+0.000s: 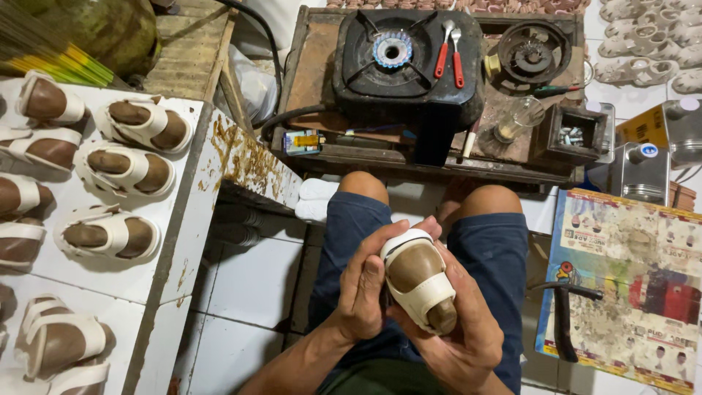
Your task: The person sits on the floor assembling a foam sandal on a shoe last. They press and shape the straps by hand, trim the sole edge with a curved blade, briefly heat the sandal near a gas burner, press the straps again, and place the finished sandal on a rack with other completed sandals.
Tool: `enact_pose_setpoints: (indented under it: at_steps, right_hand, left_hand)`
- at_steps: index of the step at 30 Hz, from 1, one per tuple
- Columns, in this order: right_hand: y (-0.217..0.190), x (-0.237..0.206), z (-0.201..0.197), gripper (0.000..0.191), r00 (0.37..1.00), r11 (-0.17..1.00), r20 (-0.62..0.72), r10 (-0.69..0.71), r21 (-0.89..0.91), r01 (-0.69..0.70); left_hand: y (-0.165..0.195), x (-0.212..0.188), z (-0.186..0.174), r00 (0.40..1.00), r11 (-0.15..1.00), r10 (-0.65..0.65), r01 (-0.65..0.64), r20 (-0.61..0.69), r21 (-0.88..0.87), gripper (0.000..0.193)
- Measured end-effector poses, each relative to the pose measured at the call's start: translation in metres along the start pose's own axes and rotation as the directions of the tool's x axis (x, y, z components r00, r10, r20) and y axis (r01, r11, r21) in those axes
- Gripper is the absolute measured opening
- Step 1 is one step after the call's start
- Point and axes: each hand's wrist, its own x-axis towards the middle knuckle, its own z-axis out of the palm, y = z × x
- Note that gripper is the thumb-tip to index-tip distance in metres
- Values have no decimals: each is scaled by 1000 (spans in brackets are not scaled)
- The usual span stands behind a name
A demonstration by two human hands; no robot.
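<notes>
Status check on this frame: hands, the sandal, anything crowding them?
Left hand and right hand both clasp white sandal upper on brown last. Held over lap. Nothing crowding; hammer lies apart.

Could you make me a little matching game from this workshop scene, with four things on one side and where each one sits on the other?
Things:
1. white sandal on a brown last
2. red-handled tools
3. hammer
4. row of finished sandals

Places:
A. on the white table at the left
B. held between the left hand and right hand over the lap
C. on top of the black gas stove
D. lying beside the colourful printed board at the right

Pairs: 1-B, 2-C, 3-D, 4-A
</notes>
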Motion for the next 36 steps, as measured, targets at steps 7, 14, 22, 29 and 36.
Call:
enact_pose_setpoints:
  at_steps: [7, 14, 22, 29, 36]
  right_hand:
    - [0, -6, 1, 86, 1000, 1000, 25, 13, -13, -13]
    - [-1, -5, 4, 84, 999, 1000, 43, 6, -28, -5]
    - [0, -5, 6, 82, 999, 1000, 48, -7, -29, 8]
    - [2, -8, 9, 84, 999, 1000, 50, 2, -23, -1]
    - [-2, -17, 13, 80, 989, 989, 0, 147, 35, -147]
  left_hand:
    - [0, -7, -1, 1000, 1000, -18, 18, -7, -20, 46]
    - [0, -9, -4, 1000, 1000, -4, 4, -5, 1, 47]
    - [0, -11, -7, 1000, 1000, 6, -6, 0, 17, 46]
    - [1, -14, -9, 1000, 1000, 2, -2, -13, 14, 44]
    - [4, -16, -13, 999, 1000, -21, 21, -26, -1, 46]
